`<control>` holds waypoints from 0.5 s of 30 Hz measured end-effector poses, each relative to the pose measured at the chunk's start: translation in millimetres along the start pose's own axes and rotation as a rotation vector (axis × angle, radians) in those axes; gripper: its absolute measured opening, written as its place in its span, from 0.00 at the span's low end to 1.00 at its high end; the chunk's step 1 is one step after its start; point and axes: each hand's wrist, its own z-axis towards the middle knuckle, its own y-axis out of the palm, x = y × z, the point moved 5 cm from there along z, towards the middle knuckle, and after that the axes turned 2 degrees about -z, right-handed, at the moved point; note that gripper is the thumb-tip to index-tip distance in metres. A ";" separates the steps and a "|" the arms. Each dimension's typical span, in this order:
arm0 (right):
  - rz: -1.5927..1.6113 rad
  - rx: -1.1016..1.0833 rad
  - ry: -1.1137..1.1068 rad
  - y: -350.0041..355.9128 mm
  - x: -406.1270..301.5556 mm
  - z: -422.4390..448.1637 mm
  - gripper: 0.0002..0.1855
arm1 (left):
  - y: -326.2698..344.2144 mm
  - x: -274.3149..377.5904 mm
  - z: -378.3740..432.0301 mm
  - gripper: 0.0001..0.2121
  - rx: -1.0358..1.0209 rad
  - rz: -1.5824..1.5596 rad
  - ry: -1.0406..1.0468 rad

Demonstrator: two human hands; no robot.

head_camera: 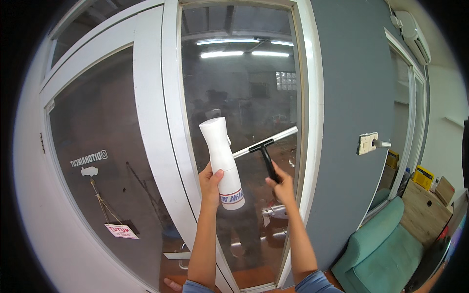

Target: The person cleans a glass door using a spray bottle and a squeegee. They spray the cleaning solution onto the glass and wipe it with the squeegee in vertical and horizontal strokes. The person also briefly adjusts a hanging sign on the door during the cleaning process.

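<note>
My left hand [212, 185] grips a white spray bottle [221, 154] around its lower half, the bottle tilted slightly with its head up. A printed band with writing circles its base. In my right hand [282, 185] is the black handle of a window squeegee [269, 161], its metal blade slanting up to the right. The blade's left end passes behind the bottle. Both tools are in front of a tall glass pane [242, 91] that looks hazy and reflects ceiling lights. Whether the blade touches the glass I cannot tell.
Left of the pane stands a white-framed glass door [150, 110] with a hanging sign [121, 231] and a handle [177, 255]. A grey wall [340, 91] with a switch and socket plate [367, 143] is at right. Beyond are a green armchair [384, 249] and a wooden cabinet [425, 208].
</note>
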 end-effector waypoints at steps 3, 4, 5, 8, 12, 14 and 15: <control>-0.115 0.121 0.081 25.6 18.4 -34.0 0.36 | -3.1 -6.2 -3.2 0.21 -0.013 -0.002 -0.010; -0.174 0.142 0.096 31.5 12.2 -41.6 0.34 | -2.5 -7.7 -4.0 0.21 -0.012 0.008 -0.010; -0.232 0.164 0.109 33.2 6.9 -46.1 0.32 | -1.4 -8.6 -4.2 0.21 -0.012 0.018 -0.009; 0.126 0.022 0.273 34.9 12.6 -42.8 0.25 | -2.1 -7.4 -4.6 0.21 0.000 0.036 -0.025; 0.647 -0.023 0.391 35.6 -66.6 -12.3 0.17 | -10.9 0.6 -1.2 0.23 -0.007 0.066 -0.011; 0.881 -0.021 0.335 31.9 -104.9 10.5 0.15 | -9.3 4.2 0.7 0.24 0.011 0.085 0.007; 1.000 -0.027 0.309 32.6 -118.0 23.4 0.14 | -9.3 7.3 1.8 0.25 0.023 0.097 0.017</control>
